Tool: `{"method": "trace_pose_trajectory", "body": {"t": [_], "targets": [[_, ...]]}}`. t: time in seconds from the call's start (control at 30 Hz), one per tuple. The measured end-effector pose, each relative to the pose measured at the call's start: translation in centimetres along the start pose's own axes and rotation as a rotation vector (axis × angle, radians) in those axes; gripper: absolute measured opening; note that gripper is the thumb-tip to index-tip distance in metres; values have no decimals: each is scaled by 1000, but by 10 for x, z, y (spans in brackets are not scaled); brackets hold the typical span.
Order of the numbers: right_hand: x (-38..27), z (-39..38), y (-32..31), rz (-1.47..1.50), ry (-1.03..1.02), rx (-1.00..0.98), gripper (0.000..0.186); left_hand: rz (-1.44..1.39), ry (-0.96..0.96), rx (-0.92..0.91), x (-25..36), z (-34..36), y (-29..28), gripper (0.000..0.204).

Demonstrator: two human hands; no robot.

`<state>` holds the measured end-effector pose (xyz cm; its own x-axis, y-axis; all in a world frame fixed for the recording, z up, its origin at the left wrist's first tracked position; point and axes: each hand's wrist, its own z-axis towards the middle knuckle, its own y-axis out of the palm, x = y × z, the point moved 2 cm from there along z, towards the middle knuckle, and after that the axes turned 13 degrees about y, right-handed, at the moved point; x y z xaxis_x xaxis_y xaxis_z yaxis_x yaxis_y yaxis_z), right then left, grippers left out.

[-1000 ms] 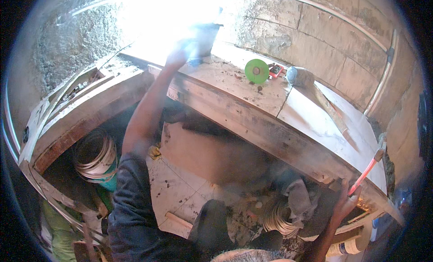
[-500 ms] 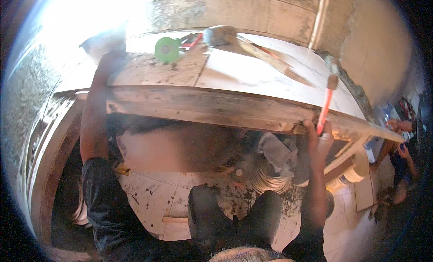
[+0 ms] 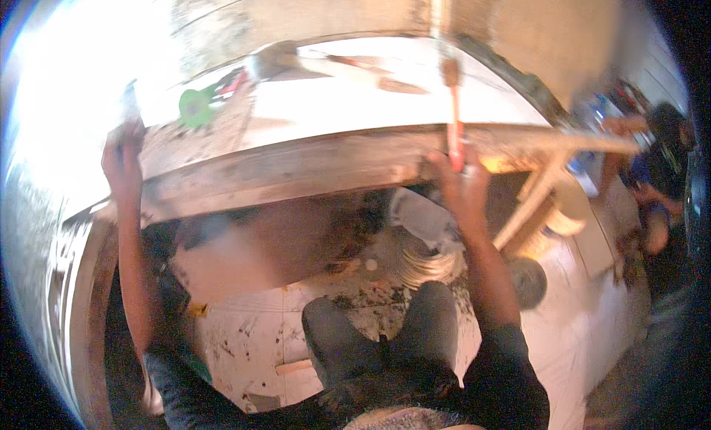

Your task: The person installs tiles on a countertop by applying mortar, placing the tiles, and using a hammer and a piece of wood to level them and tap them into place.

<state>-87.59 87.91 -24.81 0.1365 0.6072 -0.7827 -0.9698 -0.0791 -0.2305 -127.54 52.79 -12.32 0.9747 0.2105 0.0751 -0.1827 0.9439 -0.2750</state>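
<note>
At the left, in blur and glare, my left hand [image 3: 122,160] is closed around a grey object [image 3: 130,104] too unclear to name. My right hand [image 3: 463,182] grips a red-handled tool [image 3: 455,137] with a darker head, pointing upward over the front wooden board [image 3: 311,163] of the tiled counter [image 3: 355,108]. Between my hands, on that counter, lie a green disc [image 3: 195,108], a small red item [image 3: 233,85] and a mallet [image 3: 272,60] with a grey head and pale handle, all smeared by motion.
Below the counter are a brown board [image 3: 222,267], pale cloth [image 3: 422,219], a coil [image 3: 426,267] and my knees. A slanting timber brace [image 3: 526,208] stands right of my right arm, with a grey round container [image 3: 522,282]. Another person [image 3: 666,156] is at the far right.
My view has swung to the right, bringing the other person into sight and sliding the counter leftward across the picture. Both hands still hold their objects, the left now seen farther left.
</note>
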Motion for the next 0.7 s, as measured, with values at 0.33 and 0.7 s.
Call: {"method": "trace_pose_trajectory", "body": {"t": [0.33, 0.7], "targets": [[0, 4, -6, 175, 89, -42, 33, -149, 425, -53, 223, -35, 144, 20], [13, -8, 1, 200, 51, 11, 34, 181, 554, 119, 215, -48, 167, 32]]}}
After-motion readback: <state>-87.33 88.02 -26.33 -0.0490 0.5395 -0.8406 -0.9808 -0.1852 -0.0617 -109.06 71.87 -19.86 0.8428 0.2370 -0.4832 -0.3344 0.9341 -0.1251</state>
